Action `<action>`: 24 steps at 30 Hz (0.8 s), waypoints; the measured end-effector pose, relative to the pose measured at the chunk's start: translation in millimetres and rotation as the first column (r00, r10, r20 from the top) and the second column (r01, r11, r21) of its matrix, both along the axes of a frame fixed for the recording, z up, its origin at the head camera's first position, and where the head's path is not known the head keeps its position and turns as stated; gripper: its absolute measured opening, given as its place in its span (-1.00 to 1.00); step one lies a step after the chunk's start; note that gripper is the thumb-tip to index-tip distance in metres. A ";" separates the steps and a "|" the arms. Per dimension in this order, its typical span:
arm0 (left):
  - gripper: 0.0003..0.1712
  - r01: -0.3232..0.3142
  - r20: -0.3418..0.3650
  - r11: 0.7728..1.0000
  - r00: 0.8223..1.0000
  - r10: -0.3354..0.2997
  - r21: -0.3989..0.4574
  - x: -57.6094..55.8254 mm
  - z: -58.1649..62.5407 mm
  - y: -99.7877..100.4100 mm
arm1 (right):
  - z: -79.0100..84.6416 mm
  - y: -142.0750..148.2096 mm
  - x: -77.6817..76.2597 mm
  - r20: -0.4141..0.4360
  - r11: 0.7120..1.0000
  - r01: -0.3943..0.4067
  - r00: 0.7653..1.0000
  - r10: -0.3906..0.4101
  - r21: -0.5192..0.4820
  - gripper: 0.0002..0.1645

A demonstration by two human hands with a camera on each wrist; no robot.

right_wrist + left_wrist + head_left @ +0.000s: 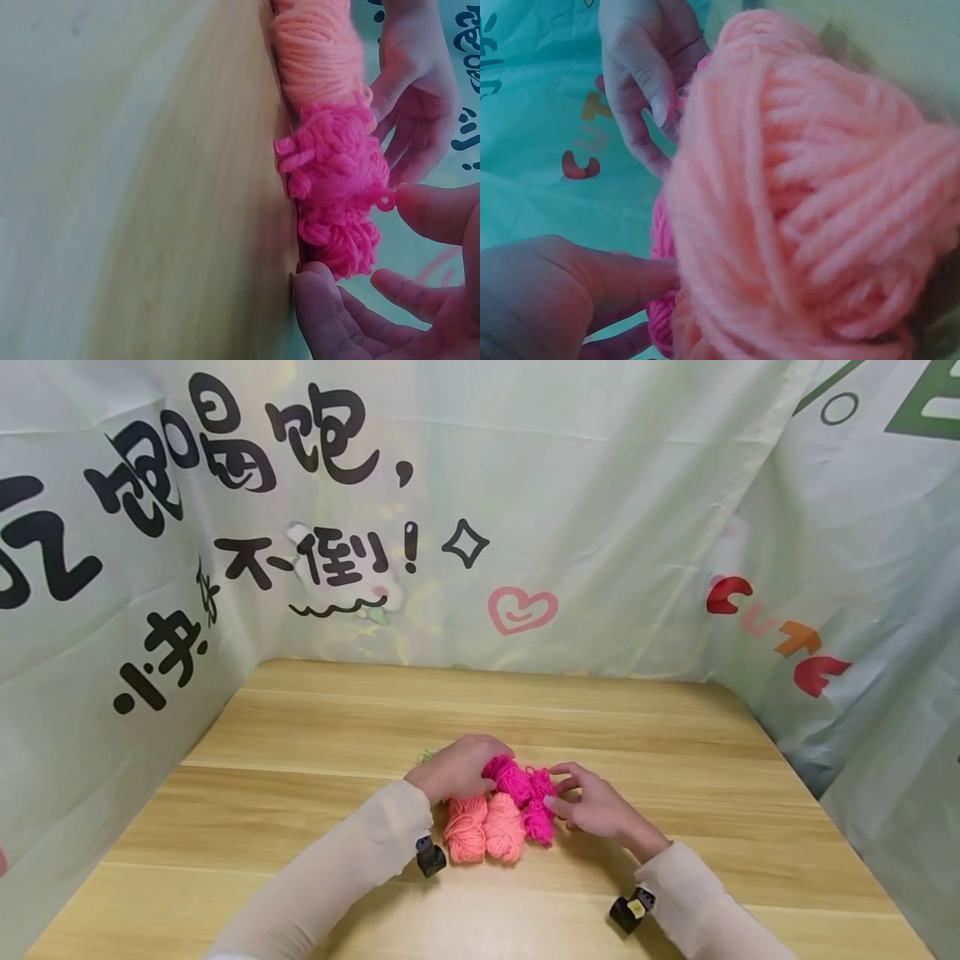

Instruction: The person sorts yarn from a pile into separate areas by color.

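Observation:
Two salmon-pink yarn bundles lie side by side on the table, and one fills much of the left wrist view. Bright magenta yarn sits beyond them and along their right side. My left hand reaches over from the left and holds the far magenta bundle between thumb and fingers; part of that grip is hidden. On the right, my right hand has its fingers spread around the right magenta bundle, thumb tip at a small loop of its yarn.
The wooden table is enclosed by a printed cloth at the back and sides. A bit of green stringy material shows behind the left wrist. Each wrist carries a small black camera.

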State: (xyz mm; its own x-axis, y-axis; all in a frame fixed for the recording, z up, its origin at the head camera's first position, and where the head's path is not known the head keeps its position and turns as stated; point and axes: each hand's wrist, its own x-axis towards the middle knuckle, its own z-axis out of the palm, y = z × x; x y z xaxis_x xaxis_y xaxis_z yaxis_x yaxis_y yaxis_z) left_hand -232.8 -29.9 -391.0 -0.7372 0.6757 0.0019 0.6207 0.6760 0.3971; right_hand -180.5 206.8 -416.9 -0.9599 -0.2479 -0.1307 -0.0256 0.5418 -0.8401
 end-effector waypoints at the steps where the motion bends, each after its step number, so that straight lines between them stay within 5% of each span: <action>1: -0.48 0.003 -0.001 1.000 1.000 -0.003 -0.008 -0.4 -0.2 0.6 | 0.0 -1.0 -0.1 0.001 1.000 -0.004 1.000 0.004 0.002 -0.38; 24: -0.73 0.078 -0.097 0.993 0.992 -0.086 -0.090 -6.6 -2.8 10.5 | 2.1 -18.3 -4.1 -0.052 0.980 -0.016 0.998 0.027 0.199 -0.24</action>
